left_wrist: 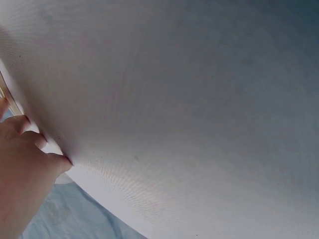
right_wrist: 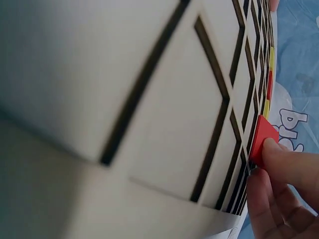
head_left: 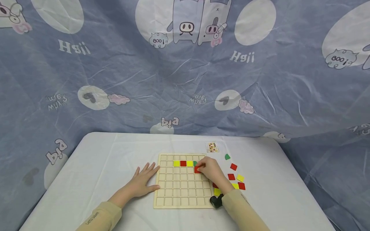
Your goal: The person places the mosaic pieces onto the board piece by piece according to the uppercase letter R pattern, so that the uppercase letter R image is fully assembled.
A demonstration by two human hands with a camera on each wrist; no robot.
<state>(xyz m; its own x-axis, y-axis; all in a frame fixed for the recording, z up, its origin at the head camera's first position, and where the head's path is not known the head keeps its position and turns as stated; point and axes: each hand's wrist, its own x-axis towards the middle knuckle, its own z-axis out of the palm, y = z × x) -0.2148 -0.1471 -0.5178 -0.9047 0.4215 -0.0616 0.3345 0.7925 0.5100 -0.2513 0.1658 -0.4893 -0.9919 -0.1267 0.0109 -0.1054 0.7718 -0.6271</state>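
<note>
A wooden grid board [head_left: 172, 192] lies on the white table. In its second row sit a yellow tile [head_left: 176, 163], a red tile [head_left: 183, 163], another yellow tile [head_left: 189, 163] and a green piece [head_left: 195, 163], partly covered by fingers. My right hand [head_left: 210, 169] pinches a red square tile [right_wrist: 258, 138] between thumb and fingers, over the cells just below the green piece. Whether that tile touches the board cannot be made out. With fingers spread, my left hand [head_left: 141, 182] lies flat on the table, its fingertips and thumb at the board's left edge.
Right of the board lie loose red tiles [head_left: 231, 176], yellow tiles [head_left: 240, 177] and a green quarter-round piece [head_left: 227, 156]. A small pattern card [head_left: 212, 147] is behind the board. Some black object [head_left: 216, 201] sits at its front right corner, beside the right sleeve. A patterned cloth [head_left: 185, 77] hangs behind.
</note>
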